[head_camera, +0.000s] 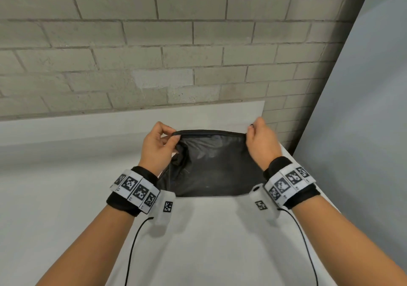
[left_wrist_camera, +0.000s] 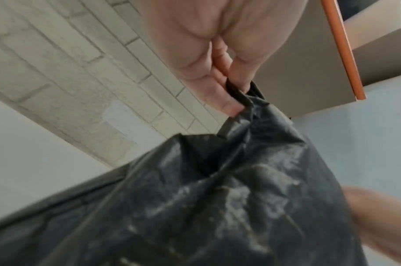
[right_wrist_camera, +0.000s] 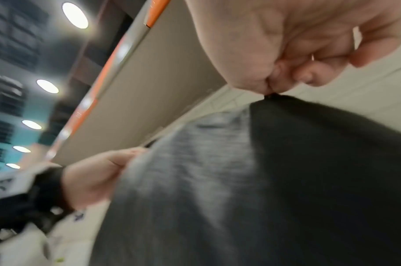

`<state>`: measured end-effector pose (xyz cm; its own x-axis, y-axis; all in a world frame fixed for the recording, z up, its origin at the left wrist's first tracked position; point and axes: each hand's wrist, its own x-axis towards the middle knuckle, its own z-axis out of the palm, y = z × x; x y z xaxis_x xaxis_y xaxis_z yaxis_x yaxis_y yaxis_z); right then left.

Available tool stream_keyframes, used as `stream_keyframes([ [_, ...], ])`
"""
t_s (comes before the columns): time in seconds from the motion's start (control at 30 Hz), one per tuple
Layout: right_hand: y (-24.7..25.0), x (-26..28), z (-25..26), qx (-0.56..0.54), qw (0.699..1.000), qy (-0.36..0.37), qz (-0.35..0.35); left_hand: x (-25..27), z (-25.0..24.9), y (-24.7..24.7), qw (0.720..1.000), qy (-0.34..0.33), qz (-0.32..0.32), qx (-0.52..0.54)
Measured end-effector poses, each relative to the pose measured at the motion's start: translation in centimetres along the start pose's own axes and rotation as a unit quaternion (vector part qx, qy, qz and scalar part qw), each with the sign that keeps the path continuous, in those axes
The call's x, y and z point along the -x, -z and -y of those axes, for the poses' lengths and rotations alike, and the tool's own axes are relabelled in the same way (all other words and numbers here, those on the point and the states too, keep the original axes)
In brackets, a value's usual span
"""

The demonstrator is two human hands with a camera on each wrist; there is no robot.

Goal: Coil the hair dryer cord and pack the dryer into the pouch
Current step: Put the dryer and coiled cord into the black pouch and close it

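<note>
A black fabric pouch [head_camera: 211,164] hangs between my two hands above the white table [head_camera: 66,175]. My left hand [head_camera: 159,144] pinches the pouch's top left corner at the rim. My right hand [head_camera: 259,140] pinches the top right corner. In the left wrist view my left hand's fingers [left_wrist_camera: 226,100] are curled round a bunched fold of the pouch [left_wrist_camera: 217,207]. In the right wrist view my right hand [right_wrist_camera: 286,72] nips the pouch [right_wrist_camera: 286,180] at its edge. The hair dryer and its cord do not show in any view.
A pale brick wall [head_camera: 176,43] runs behind the table. A light grey panel [head_camera: 363,109] stands at the right. A beige board with an orange edge [left_wrist_camera: 340,50] shows beyond the hands.
</note>
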<state>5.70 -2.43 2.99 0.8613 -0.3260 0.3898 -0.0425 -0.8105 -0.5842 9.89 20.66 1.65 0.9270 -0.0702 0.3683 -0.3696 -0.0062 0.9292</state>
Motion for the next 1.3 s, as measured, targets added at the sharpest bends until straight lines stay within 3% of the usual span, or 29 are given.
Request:
stream_keyframes([
  [0.13,1.6,-0.4,-7.4,0.128,0.978,-0.155,0.06,-0.5,0.2,0.7,1.0,-0.015,-0.026,-0.007],
  [0.23,1.9,-0.1,-9.7,0.172,0.972,-0.153,0.051,-0.7,0.9,0.5,0.998,-0.04,0.015,-0.04],
  [0.33,1.6,-0.3,-9.8,0.052,0.989,-0.14,-0.006,-0.7,1.7,0.3,0.994,-0.044,0.034,-0.089],
  [0.47,1.7,-0.3,-9.0,-0.117,0.982,-0.148,0.002,0.0,1.7,0.5,0.991,-0.029,0.1,-0.087],
  [0.53,1.6,-0.3,-8.6,-0.128,0.982,-0.135,0.021,0.5,1.4,0.6,0.977,-0.036,0.165,-0.129],
  [0.6,1.4,-0.3,-8.5,-0.113,0.985,-0.124,0.044,0.3,1.6,0.9,0.965,-0.044,0.187,-0.178],
  [0.77,1.6,-0.4,-7.7,-0.176,0.974,-0.074,0.124,-0.8,1.5,0.5,0.975,-0.073,0.064,-0.2],
  [0.9,3.8,-1.6,-6.3,-0.197,0.977,0.031,0.074,-2.3,1.5,1.5,0.979,-0.003,0.031,-0.203],
  [1.07,5.7,-3.9,-5.4,-0.118,0.977,0.16,0.072,-4.1,1.8,1.7,0.954,0.085,0.076,-0.277],
  [1.2,6.2,-6.6,-6.2,-0.049,0.979,0.139,0.14,-6.0,3.0,1.0,0.934,0.125,0.12,-0.314],
  [1.3,5.1,-8.6,-7.8,-0.007,0.97,0.111,0.215,-7.5,4.2,0.2,0.903,0.14,0.159,-0.373],
])
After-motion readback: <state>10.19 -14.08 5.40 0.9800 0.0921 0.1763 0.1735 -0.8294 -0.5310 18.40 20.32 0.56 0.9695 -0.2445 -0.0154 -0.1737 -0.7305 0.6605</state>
